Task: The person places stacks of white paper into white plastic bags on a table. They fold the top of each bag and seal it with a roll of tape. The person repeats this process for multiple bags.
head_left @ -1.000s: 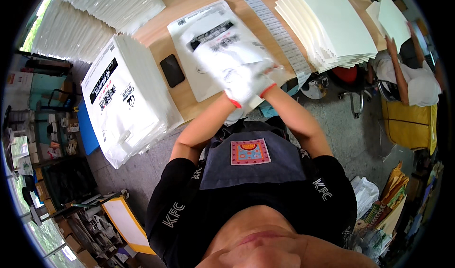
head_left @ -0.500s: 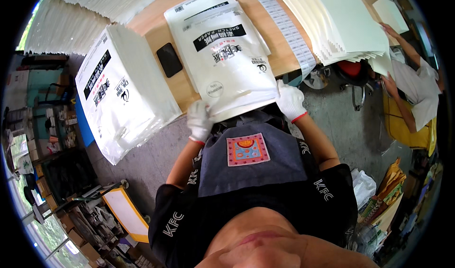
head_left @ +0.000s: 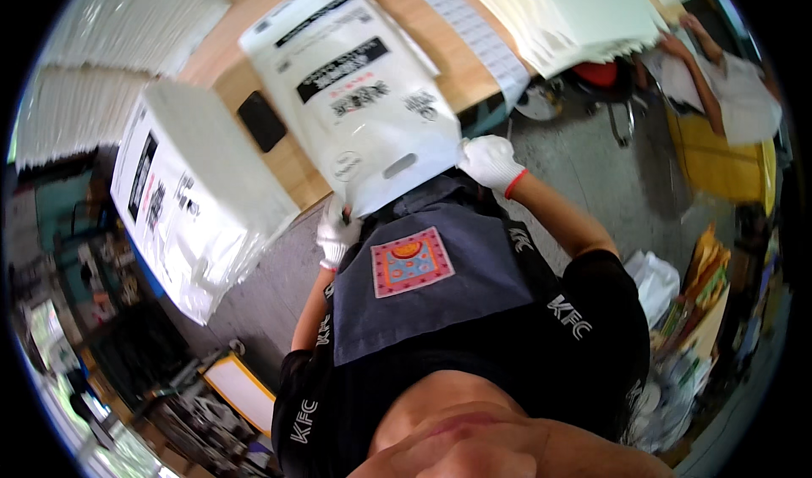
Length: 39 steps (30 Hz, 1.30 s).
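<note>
A white printed plastic bag of paper [head_left: 372, 131] lies over the front edge of the wooden table, its near end with an oval handle hole against my apron. My left hand [head_left: 338, 234], in a white knitted glove, is closed at the bag's near left corner. At the near right corner my gloved right hand [head_left: 492, 164] pinches the bag's edge. More bag lies beneath this one, its edge showing on the right. Left of it stands a thick stack of similar white bags [head_left: 182, 190]; a black phone [head_left: 262, 121] rests between them.
Tall plastic-wrapped stacks [head_left: 127, 21] fill the far left. A strip of printed labels [head_left: 465, 34] hangs over the table [head_left: 317, 192] edge, beside a large pile of cream paper sheets [head_left: 567, 13]. Another person [head_left: 719, 80] works at the far right. A red-seated stool [head_left: 605, 85] stands below.
Both hands have drawn the bag's near edge out flat, and its handle hole now shows. The whole view has shifted and tilted. The other person's arms have moved in toward the paper.
</note>
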### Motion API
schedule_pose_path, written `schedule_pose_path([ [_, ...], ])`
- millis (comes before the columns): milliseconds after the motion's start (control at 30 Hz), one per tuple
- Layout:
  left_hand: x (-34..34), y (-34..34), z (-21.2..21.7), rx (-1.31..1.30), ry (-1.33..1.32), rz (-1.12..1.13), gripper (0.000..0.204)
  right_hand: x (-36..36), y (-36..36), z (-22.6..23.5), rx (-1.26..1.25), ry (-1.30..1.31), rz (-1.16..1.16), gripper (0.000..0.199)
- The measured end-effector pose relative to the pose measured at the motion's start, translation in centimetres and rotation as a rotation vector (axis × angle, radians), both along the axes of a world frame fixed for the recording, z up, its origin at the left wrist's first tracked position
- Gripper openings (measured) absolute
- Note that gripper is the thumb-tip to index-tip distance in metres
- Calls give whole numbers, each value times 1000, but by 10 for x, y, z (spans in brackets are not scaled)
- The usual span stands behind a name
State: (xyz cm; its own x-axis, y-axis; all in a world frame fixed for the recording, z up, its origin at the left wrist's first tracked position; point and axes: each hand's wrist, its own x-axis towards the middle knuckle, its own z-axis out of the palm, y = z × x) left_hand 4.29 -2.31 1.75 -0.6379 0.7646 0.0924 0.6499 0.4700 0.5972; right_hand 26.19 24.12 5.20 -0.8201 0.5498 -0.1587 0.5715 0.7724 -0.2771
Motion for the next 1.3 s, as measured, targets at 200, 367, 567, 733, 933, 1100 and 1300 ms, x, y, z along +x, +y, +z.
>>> schedule_pose_path([
  [200,-3,-29,16,11,-133,-197,14,87,80,-92,-245,-12,-473,28],
  [367,-3,64,5,92,-134,-358,20,83,154,-137,-469,362,-817,53],
  [567,48,170,21,70,-761,-341,42,46,107,-101,-979,747,-513,25],
  [733,71,215,37,-149,-1300,-209,32,36,90,-19,-699,653,-484,31],
  [933,81,236,26,-28,-1615,33,11,39,55,44,170,543,-189,35],
  [1100,93,241,36,6,-1746,122,9,42,51,35,226,638,-82,18],
  [1300,85,227,53,-114,-1211,-31,20,26,59,52,234,888,206,18],
])
